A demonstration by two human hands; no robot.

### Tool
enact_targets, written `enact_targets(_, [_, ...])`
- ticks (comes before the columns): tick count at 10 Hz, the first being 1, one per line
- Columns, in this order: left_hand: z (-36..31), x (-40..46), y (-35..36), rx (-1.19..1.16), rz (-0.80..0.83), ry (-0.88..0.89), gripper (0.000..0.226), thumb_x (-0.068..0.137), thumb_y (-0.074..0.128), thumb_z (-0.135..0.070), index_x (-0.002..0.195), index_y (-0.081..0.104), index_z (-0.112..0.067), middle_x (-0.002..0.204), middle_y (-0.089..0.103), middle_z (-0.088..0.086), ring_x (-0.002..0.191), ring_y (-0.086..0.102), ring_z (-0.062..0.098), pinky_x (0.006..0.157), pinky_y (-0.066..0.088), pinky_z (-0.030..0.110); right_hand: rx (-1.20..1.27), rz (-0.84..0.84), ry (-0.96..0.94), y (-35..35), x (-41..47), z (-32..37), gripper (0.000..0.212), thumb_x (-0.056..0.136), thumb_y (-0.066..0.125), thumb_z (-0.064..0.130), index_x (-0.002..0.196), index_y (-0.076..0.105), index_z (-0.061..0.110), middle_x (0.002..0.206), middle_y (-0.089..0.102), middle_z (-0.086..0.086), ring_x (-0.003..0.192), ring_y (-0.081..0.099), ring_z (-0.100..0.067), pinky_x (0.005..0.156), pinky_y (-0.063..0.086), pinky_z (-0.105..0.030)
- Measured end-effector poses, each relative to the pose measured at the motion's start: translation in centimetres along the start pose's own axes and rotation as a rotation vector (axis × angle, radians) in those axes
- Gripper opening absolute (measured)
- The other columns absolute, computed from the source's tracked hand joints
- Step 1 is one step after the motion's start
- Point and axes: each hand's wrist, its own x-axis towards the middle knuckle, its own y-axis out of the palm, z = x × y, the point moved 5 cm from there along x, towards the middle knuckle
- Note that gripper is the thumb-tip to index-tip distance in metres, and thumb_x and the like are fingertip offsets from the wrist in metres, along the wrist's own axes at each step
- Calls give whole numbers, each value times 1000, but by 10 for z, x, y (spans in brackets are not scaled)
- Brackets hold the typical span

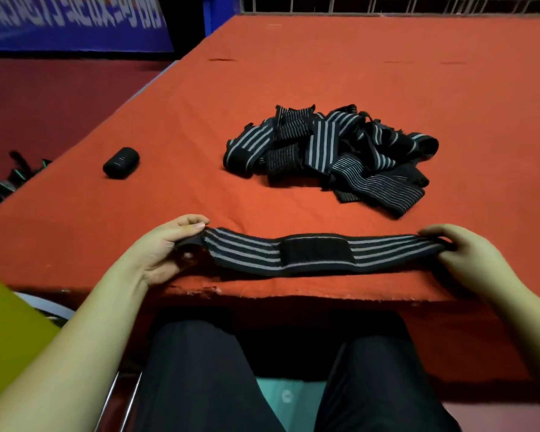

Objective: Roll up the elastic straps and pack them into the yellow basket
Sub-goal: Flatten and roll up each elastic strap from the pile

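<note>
Strap (318,254) stretched flat across the near edge of the table (356,73), one end in each of my hands. Only the head view to go on

Left hand (166,247) has thumb on top and fingers curled under the left end, pinching it. Right hand (459,247) is curled over the right end, gripping it. I read the spread as pulling out slack, so the band lies straight and the black fastener patch (315,252) in the middle faces up before rolling starts from one end. Keeping it at the near edge keeps both wrists low and leaves room behind

Loose pile of straps (334,154) sits further back, centre-right, well apart from the one in hand: the remaining stock. One finished roll (120,162) lies alone at the left, also on the table, not yet packed

Yellow basket (10,325) is off the table at my lower left, beside my left forearm; only a corner shows, contents not visible. More straps (16,176) lie beyond the left table edge, too dark to judge

Task looks early: one rolled, most untouched
</note>
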Motion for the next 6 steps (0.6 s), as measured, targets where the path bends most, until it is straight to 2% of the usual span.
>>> enact_targets(1, [6, -7, -7, 32, -55, 21, 63, 29, 97, -37, 83, 73, -17, 84, 69, 6, 70, 68, 15, 65, 58, 25, 8, -67, -2, 3, -11, -19, 47, 72, 57, -21, 109, 69, 6, 119, 67, -12, 110, 59, -24, 91, 35, -24])
enact_targets(2, [9, -13, -11, -37, -58, 64, 43, 43, 93, -27, 81, 74, -18, 85, 72, 7, 74, 70, 17, 69, 58, 25, 67, -105, 55, 5, -15, -26, 47, 76, 55, -16, 110, 69, 12, 125, 66, -10, 117, 58, -28, 95, 39, -32])
enact_targets(3, [9, -17, -14, -64, -166, 106, 12, 73, 69, -6, 79, 73, -16, 82, 72, 6, 72, 68, 16, 67, 58, 22, 165, -148, 191, 1, -15, -37, 44, 82, 53, -2, 108, 68, 30, 115, 68, -3, 105, 61, -26, 73, 43, -14])
enact_targets(4, [8, -21, -22, -146, -176, 170, 29, 80, 51, 0, 79, 76, -14, 86, 72, 8, 79, 68, 17, 68, 55, 21, 364, -228, 277, -7, -14, -39, 23, 93, 54, 19, 102, 67, 36, 103, 70, 7, 95, 66, -10, 62, 46, -10])
enact_targets(5, [3, -28, -26, -213, -76, 217, 43, 58, 51, -3, 91, 78, -10, 94, 72, 11, 84, 67, 18, 63, 49, 20, 525, -280, 304, -18, -15, -30, 14, 97, 53, 26, 102, 65, 26, 92, 68, 9, 82, 63, 7, 69, 49, -13])
enact_targets(6, [1, -31, -28, -111, -123, 240, 35, 67, 55, 3, 89, 76, -12, 84, 70, 6, 71, 63, 13, 54, 44, 18, 654, -325, 303, -25, -15, -22, 16, 98, 53, 26, 109, 65, 24, 92, 66, 9, 88, 62, -11, 85, 48, -30])
